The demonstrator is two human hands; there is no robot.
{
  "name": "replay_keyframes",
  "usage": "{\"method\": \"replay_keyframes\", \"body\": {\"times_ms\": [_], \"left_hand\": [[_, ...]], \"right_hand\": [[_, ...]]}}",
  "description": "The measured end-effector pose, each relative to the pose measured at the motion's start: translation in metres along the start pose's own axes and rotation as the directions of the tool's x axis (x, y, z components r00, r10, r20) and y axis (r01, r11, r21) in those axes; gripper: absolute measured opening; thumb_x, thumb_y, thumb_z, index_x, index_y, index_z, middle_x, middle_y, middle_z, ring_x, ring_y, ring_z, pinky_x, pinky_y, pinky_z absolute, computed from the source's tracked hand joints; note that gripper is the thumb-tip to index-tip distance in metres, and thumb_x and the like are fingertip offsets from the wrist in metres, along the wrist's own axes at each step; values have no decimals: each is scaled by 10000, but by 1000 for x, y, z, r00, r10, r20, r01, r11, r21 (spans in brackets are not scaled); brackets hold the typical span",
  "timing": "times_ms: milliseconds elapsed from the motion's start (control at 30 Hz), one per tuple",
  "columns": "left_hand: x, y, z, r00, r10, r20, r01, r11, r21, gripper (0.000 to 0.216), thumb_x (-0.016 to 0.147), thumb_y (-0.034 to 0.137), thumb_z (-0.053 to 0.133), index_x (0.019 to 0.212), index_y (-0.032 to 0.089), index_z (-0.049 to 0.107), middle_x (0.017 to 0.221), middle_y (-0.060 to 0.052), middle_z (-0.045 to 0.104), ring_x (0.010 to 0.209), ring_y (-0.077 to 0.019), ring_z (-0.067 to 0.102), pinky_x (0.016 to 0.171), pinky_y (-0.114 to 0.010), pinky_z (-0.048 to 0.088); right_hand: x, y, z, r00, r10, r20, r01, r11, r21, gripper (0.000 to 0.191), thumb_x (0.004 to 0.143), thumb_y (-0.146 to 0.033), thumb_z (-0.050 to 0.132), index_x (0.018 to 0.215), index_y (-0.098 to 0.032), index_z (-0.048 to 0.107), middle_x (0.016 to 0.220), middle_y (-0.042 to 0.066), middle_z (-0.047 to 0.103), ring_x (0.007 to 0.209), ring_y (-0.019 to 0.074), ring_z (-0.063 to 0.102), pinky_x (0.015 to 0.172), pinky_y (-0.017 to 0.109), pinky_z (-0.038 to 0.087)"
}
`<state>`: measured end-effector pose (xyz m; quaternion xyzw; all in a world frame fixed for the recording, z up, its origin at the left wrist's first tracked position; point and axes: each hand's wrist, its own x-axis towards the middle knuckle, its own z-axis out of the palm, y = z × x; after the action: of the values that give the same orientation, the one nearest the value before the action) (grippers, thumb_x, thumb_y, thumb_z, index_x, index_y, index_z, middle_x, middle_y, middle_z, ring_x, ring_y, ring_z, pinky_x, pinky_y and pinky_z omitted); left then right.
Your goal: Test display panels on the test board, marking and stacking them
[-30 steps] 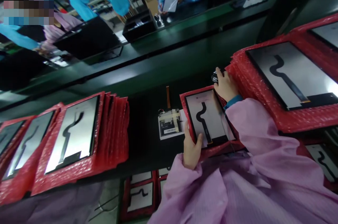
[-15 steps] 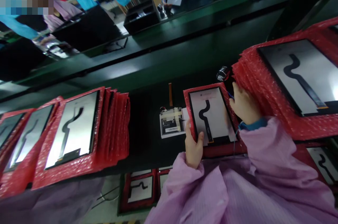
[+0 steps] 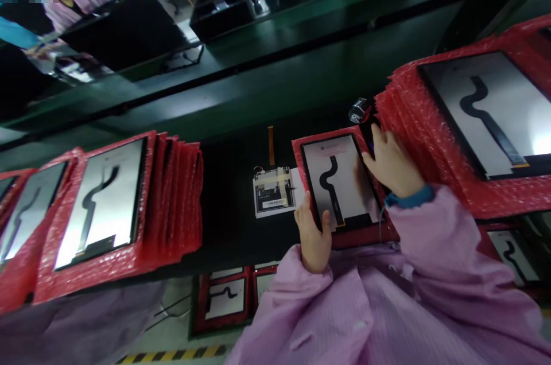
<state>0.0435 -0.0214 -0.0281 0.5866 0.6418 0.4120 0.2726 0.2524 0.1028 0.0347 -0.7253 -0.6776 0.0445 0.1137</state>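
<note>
A display panel [image 3: 340,181] with a black wavy flex cable lies face down on a red bubble-wrap sheet [image 3: 365,236] in front of me. My left hand [image 3: 313,236] grips the panel's near left corner, thumb on top. My right hand [image 3: 391,164] rests at the panel's right edge, fingers curled around a small dark pen-like thing that I cannot make out. A small silver object [image 3: 357,109] sits just beyond that hand.
A small circuit module [image 3: 273,193] with an orange ribbon lies left of the panel. Stacks of panels in red wrap stand at left [image 3: 129,204] and right [image 3: 486,107]. A dark conveyor [image 3: 258,95] runs behind; people in blue coats work beyond it.
My right hand came back from the silver object at the far edge to the panel's right side. The left hand kept its grip. The view tilted down slightly.
</note>
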Motion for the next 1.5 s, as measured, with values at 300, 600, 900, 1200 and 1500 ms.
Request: {"method": "replay_keyframes", "body": {"times_ms": [300,600,900,1200,1500], "left_hand": [[-1,-6,7,982,185,-37,-179,977,117,429,1021,267,503,1447,220,499,1389,-166,513,1343,-286,490,1146,-505,430],[0,-4,6,974,219,-52,-211,969,126,359,1019,229,502,1373,225,558,1360,-147,494,1307,-274,497,1123,-483,450],[0,6,0,971,229,-75,-218,967,129,323,1004,269,515,1301,206,627,1307,-152,594,1245,-274,553,1117,-470,429],[-15,43,-25,751,420,509,-415,900,-131,489,1069,494,307,1008,170,668,856,-118,709,772,-236,660,733,-359,505],[-1,59,-64,449,469,761,-394,868,-302,588,1077,511,84,802,213,509,646,-36,592,545,-168,518,545,-308,353]], "right_hand": [[77,-5,18,992,72,-104,-70,997,28,690,924,-195,494,1599,-180,355,1298,223,530,1194,368,537,909,505,517],[6,11,7,987,-11,-163,20,998,54,679,925,-197,453,1568,-44,302,1385,261,537,1262,345,555,1029,496,493],[-85,29,3,994,104,-37,-95,977,193,534,894,-227,481,1405,-93,554,1011,138,701,851,231,668,806,392,570],[-148,-21,-28,985,-174,-10,92,470,878,146,906,-282,663,804,-182,632,763,7,626,646,92,609,529,192,465],[-192,-40,0,968,-113,-222,236,125,964,87,981,-293,532,952,-237,593,633,-32,495,500,94,475,478,229,398]]}}
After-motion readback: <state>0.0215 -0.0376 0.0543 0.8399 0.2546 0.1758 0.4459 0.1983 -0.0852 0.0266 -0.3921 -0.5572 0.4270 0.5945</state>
